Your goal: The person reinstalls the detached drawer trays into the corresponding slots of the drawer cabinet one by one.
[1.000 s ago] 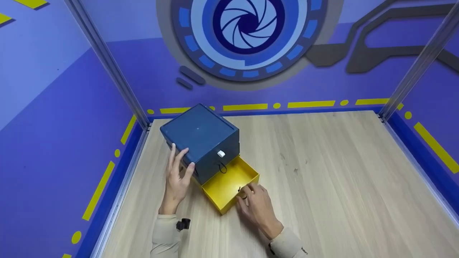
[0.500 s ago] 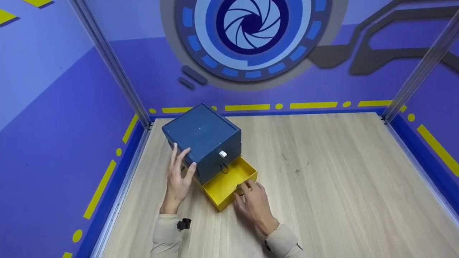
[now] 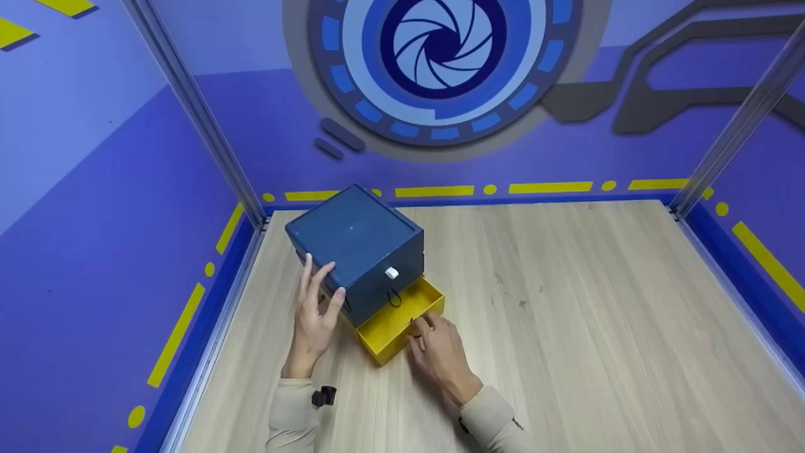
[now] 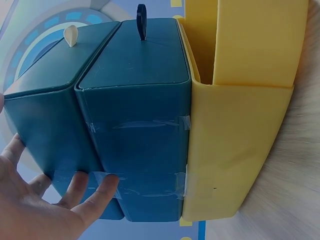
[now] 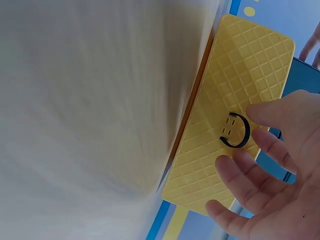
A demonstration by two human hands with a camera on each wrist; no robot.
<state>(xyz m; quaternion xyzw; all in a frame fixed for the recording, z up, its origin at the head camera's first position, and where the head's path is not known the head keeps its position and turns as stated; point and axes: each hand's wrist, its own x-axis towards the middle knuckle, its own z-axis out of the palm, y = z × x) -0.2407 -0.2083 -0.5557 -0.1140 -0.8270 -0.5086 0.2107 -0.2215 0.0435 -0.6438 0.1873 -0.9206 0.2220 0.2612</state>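
Observation:
A stack of small drawer boxes stands turned at an angle on the table: two dark blue units above a yellow one. The yellow drawer is partly pulled out, and its inside looks bare. My left hand rests with spread fingers against the side of the blue units. At the yellow drawer's front, my right hand touches the panel with its fingertips, around a black loop handle. The blue fronts carry a white tab and a second black loop.
The wooden table extends to the right of the boxes. Blue printed walls with metal corner posts border it at the back and sides. Clear tape runs along the sides of the blue units.
The yellow drawer has slid further into its unit, with my right hand moving along at its front. My left hand has stayed against the side of the boxes.

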